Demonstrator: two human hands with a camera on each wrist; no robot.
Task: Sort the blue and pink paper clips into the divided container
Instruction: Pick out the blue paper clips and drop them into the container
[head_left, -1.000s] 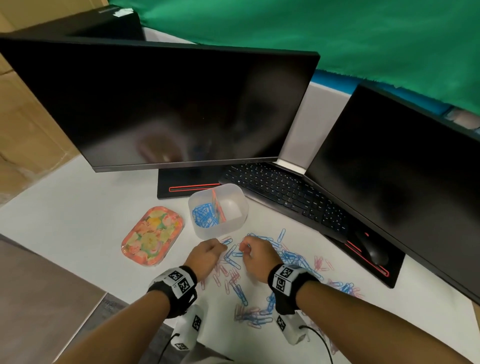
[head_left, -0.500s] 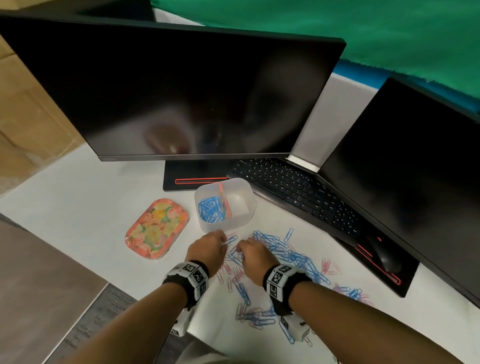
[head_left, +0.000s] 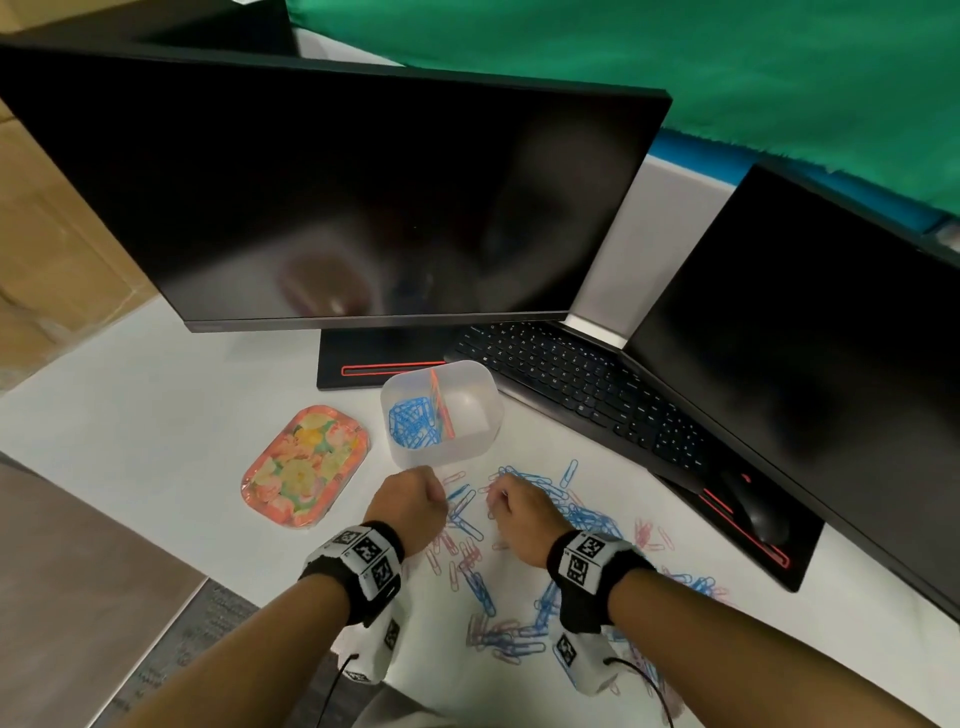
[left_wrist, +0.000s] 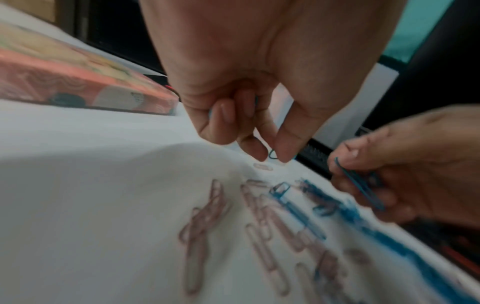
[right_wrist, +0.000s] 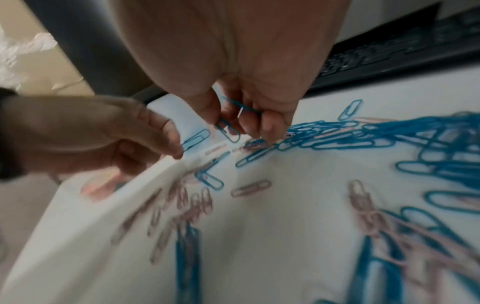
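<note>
Blue and pink paper clips (head_left: 524, 571) lie scattered on the white desk (head_left: 156, 426) in front of me. The clear divided container (head_left: 485, 395) stands just beyond my hands, with blue clips (head_left: 413, 428) in its left compartment beside an orange divider (head_left: 441, 410); its right compartment looks bare. My left hand (left_wrist: 271, 156) pinches a blue clip (right_wrist: 194, 140) between thumb and forefinger, low over the desk. My right hand (right_wrist: 241, 131) grips several blue clips (left_wrist: 358, 185) in curled fingers, with its fingertips at the edge of the blue pile (right_wrist: 337, 135).
A floral orange tin (head_left: 306, 467) lies left of the container. A black keyboard (head_left: 582, 384), a mouse (head_left: 758, 514) and two dark monitors (head_left: 363, 197) stand behind and to the right. The desk's front edge runs near my left forearm.
Both hands have edged forward towards the container, still close together over the clips. The head view has shifted a little.
</note>
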